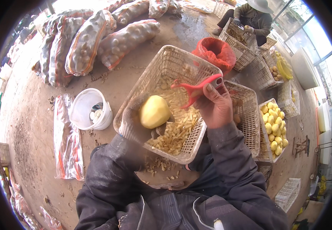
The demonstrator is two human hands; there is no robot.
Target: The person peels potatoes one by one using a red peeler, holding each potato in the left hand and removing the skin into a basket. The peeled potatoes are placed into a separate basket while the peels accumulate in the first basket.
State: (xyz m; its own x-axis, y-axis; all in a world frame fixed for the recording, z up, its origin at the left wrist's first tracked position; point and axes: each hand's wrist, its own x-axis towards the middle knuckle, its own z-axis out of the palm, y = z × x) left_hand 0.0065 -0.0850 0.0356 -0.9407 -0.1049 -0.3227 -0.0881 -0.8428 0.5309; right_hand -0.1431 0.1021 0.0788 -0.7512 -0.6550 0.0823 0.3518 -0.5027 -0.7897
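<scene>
In my gloved left hand (134,120) rests a peeled yellow potato (155,111), its top surface bare and faceted. My bare right hand (216,106) grips a red-handled peeler (196,88), raised to the right of the potato and apart from it. Both hands are above a dirty white plastic crate (166,50) that stands before me. Potato peelings (180,129) cover its bottom. The peeler's blade is hard to make out.
A white bucket (81,95) and a folded plastic sack (68,138) lie left. Full mesh sacks (128,40) stand beyond. Right are a crate with brown potatoes (236,110), a crate of peeled potatoes (273,123) and a red mesh sack (216,53). A person (255,20) sits farther off.
</scene>
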